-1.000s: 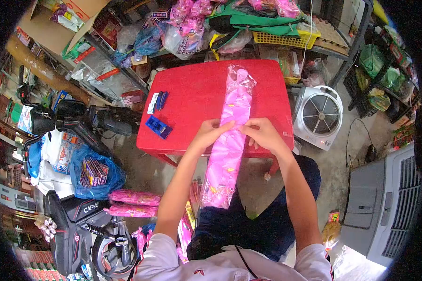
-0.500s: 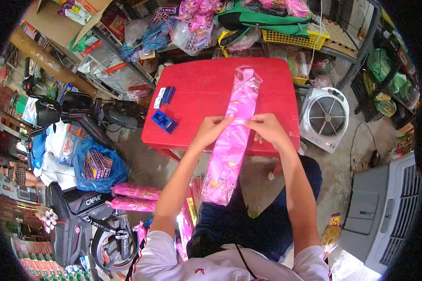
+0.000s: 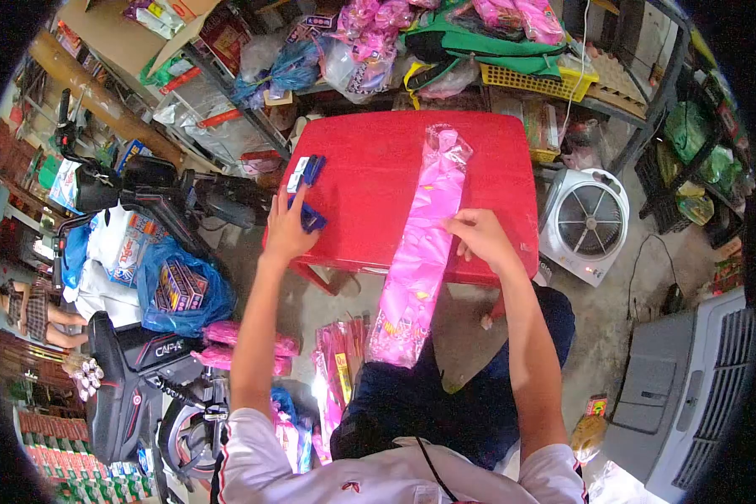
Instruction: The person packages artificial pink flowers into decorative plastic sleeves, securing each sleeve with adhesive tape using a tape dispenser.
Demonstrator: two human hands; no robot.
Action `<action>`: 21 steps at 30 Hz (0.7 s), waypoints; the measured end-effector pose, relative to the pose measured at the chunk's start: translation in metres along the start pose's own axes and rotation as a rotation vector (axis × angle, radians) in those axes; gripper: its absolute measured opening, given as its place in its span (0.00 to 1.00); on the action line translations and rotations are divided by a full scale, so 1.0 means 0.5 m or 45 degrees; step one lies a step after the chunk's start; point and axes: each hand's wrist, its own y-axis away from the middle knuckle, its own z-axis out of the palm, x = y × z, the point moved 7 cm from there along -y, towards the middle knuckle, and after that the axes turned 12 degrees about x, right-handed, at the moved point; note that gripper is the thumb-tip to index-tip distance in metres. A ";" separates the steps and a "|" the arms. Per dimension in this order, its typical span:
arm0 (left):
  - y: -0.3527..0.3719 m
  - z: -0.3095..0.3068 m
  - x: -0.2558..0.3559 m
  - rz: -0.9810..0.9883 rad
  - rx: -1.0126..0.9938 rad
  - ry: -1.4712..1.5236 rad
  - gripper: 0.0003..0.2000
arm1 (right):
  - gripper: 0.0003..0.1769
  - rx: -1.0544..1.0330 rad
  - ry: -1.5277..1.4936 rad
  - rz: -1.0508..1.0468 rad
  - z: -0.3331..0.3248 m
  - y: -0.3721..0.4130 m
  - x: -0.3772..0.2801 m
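A long pink packet (image 3: 428, 223) in clear plastic wrap lies aslant over the table's front edge, its lower end above my lap. My right hand (image 3: 481, 239) pinches the packet's right edge near its middle, thumb and forefinger together. At the table's left side, my left hand (image 3: 289, 231) reaches over a dark blue plastic object (image 3: 312, 220), partly covering it, with fingers stretched out and apart. Just beyond those fingers lie a small white box (image 3: 296, 174) and a slim dark blue object (image 3: 313, 170) like a stapler. All of these are on the red table (image 3: 361, 202).
A grey box fan (image 3: 592, 220) stands right of the table. On the left is a black motorbike (image 3: 126, 395) with a blue bag (image 3: 181, 290) of boxes. Pink packets (image 3: 248, 349) lie low at left. Shelving behind holds a yellow basket (image 3: 538, 80) and bags.
My left hand has let go of the pink packet and moved left to the dark blue object. My right hand stays at the packet's edge. The view has shifted slightly.
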 end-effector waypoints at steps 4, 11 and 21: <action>-0.007 0.036 -0.024 0.318 -0.321 0.138 0.43 | 0.14 -0.004 -0.027 -0.008 0.001 0.007 -0.007; -0.041 0.047 -0.039 0.495 -0.416 -0.153 0.31 | 0.15 0.013 -0.127 -0.050 0.005 0.006 0.007; -0.046 0.076 0.216 0.577 -0.331 0.523 0.24 | 0.10 -0.040 -0.247 -0.198 0.003 0.027 -0.035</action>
